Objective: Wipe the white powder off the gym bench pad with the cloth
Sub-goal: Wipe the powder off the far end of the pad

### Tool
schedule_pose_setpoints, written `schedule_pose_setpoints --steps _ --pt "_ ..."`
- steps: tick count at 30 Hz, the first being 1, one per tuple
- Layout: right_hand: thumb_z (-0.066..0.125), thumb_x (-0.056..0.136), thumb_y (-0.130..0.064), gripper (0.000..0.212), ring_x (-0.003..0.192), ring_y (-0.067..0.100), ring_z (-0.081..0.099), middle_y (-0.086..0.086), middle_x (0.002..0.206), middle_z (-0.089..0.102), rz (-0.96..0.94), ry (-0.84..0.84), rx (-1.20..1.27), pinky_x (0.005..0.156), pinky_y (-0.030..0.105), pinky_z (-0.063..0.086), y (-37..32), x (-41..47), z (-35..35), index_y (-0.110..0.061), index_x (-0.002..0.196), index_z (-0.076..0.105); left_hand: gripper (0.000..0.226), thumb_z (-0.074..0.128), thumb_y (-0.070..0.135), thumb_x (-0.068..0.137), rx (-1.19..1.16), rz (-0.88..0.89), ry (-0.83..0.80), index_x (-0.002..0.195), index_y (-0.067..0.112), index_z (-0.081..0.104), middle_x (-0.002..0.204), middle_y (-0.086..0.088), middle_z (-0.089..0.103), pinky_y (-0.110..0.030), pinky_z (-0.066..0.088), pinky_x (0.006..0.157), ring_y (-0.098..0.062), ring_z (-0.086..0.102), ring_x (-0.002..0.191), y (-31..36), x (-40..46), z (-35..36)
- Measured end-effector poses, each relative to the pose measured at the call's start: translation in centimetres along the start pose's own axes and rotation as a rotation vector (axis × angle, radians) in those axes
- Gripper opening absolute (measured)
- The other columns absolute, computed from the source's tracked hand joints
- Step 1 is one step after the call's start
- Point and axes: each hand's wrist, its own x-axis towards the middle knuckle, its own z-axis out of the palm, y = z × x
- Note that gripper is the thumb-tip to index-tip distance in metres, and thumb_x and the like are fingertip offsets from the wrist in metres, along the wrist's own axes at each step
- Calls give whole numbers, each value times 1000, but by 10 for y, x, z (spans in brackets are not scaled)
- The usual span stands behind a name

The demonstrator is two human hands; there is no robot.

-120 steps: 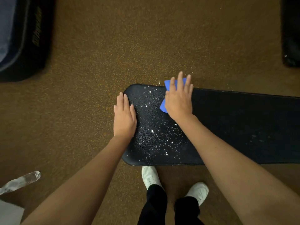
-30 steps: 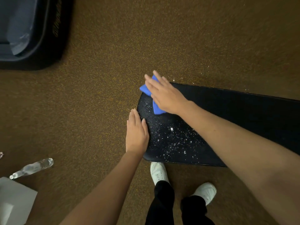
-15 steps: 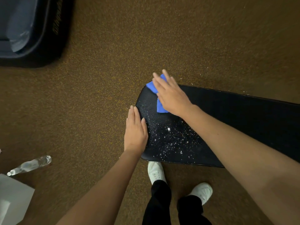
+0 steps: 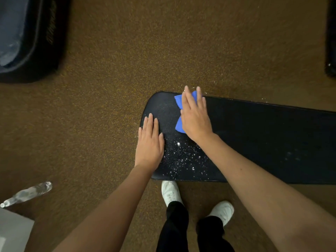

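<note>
On the bench pad [image 4: 254,139], seen from the head camera, the right hand [image 4: 195,117] is pressing a blue cloth [image 4: 179,127] flat near the far edge at the pad's rounded end, fingers straight and together, the cloth showing at its fingertips and beside its palm. White powder [image 4: 183,159] is lying scattered on the near part of that end, just below the cloth and beside the left hand [image 4: 150,142], which is resting flat with straight fingers on the pad's left rim, holding nothing. Some specks are lying on the floor [image 4: 127,70] past the far edge. Risk, as I judge it: a fast sweep could be flinging more powder onto the floor or against the left hand, and the flat, unpinched cloth could be bunching or sliding out from under the palm, smearing rather than lifting.
</note>
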Motion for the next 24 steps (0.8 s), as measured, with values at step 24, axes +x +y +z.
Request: schedule_pose_setpoints --steps 24 --pt "39 98 -7 52 143 40 -4 15 157 8 271 99 91 114 52 9 86 -40 -15 2 145 21 58 11 34 95 97 7 -16 147 9 17 157 -6 5 -47 0 115 -19 -3 144 20 -3 8"
